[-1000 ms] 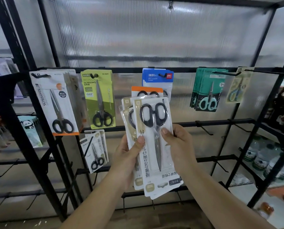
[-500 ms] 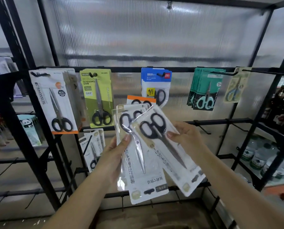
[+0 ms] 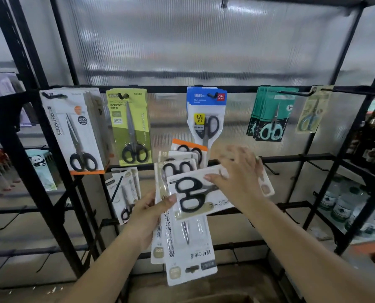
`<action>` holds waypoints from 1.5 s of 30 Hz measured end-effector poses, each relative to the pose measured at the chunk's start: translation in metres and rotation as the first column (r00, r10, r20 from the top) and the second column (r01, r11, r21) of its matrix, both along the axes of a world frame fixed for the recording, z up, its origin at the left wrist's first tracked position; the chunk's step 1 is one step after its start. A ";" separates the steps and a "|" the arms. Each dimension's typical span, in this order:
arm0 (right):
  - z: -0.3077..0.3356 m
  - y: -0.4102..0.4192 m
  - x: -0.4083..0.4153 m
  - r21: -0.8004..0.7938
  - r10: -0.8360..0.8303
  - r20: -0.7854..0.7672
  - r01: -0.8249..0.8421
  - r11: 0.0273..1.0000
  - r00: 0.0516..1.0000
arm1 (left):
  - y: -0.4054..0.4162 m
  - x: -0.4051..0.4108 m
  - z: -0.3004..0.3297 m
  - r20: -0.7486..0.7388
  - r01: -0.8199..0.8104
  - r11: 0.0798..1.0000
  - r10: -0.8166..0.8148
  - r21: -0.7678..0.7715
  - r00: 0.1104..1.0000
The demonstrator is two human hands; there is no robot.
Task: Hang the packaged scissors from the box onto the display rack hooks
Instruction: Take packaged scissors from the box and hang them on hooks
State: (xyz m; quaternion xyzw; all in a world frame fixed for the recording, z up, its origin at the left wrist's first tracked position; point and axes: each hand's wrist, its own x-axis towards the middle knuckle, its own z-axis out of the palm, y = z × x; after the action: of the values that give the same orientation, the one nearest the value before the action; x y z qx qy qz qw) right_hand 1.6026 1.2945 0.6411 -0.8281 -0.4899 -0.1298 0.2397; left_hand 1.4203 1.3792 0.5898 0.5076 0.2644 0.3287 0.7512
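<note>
My left hand [image 3: 147,217] grips a fanned stack of white packaged scissors [image 3: 184,248] with black handles, thumb on the front, held upright in front of the black display rack [image 3: 291,159]. One packaged scissors [image 3: 193,197] lies turned sideways across the top of that stack, handles to the left. My right hand [image 3: 241,182] holds it at its right end, thumb on its front, fingers blurred. An orange-topped pack [image 3: 188,145] shows behind the stack. A bare hook [image 3: 269,169] juts from the middle bar just right of my right hand.
The top bar carries hung scissors packs: white-orange [image 3: 73,132], green [image 3: 128,125], blue-white [image 3: 206,114], teal [image 3: 271,114], beige [image 3: 312,112]. Small packs [image 3: 123,193] hang lower left. Bottles [image 3: 346,204] stand on shelves at right. More hooks [image 3: 313,165] stick out of the middle bar.
My right hand has pulled one pack off the stack and rotated it from upright to sideways. The left hand with the stack has drifted slightly down and left.
</note>
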 end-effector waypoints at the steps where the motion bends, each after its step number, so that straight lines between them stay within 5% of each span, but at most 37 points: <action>1: -0.004 -0.001 -0.003 0.095 -0.075 -0.057 0.081 0.992 0.996 | 0.000 -0.001 -0.001 0.025 -0.032 0.999 0.033 -0.019 0.999; 3: -0.013 0.000 -0.005 0.263 -0.114 -0.398 0.232 0.937 0.910 | 0.002 -0.003 -0.004 0.065 -0.089 0.994 0.092 -0.056 0.994; 4: -0.016 0.002 -0.005 0.321 -0.029 -0.663 0.320 0.891 0.748 | 0.003 -0.004 -0.006 0.080 -0.111 0.991 0.117 -0.077 0.990; 5: -0.016 0.005 -0.006 0.345 0.123 -0.871 0.412 0.843 0.476 | 0.004 -0.005 -0.007 0.089 -0.132 0.986 0.141 -0.099 0.986; 7: -0.014 0.007 -0.010 0.270 0.354 -0.932 0.504 0.820 -0.076 | 0.006 -0.009 -0.011 0.109 -0.151 0.981 0.164 -0.120 0.980; 8: -0.014 0.008 -0.012 0.259 0.398 -0.896 0.494 0.830 -0.197 | 0.006 -0.010 -0.013 0.117 -0.154 0.981 0.167 -0.118 0.979; 10: -0.016 0.010 -0.017 0.324 0.474 -0.840 0.457 0.828 -0.264 | 0.005 -0.014 -0.016 0.115 -0.158 0.982 0.169 -0.100 0.979; 18: -0.027 0.026 -0.016 0.400 0.468 -0.878 0.379 0.835 -0.104 | 0.008 -0.037 -0.027 0.045 -0.282 0.953 0.289 -0.110 0.956; 28: -0.046 0.041 -0.052 0.406 0.446 -0.884 0.245 0.880 -0.139 | 0.011 -0.088 -0.044 -0.041 -0.440 0.884 0.439 -0.159 0.897; 34: -0.052 0.048 -0.058 0.405 0.423 -0.904 0.195 0.893 -0.058 | 0.020 -0.112 -0.054 -0.131 -0.490 0.860 0.475 -0.139 0.870; 40: -0.058 0.026 -0.045 0.386 0.374 -0.921 0.120 0.915 0.105 | 0.028 -0.100 -0.066 -0.186 -0.401 0.906 0.374 -0.135 0.909; 45: -0.058 0.005 -0.018 0.378 0.335 -0.922 0.260 0.889 0.195 | 0.036 -0.055 -0.065 -0.135 -0.223 0.971 0.210 -0.091 0.968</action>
State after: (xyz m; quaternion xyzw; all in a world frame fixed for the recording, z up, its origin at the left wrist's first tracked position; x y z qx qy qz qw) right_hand 1.5846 1.2993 0.5833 -0.6235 -0.1995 0.3205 0.6846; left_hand 1.3649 1.4154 0.5250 0.4548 0.3815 0.3621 0.7187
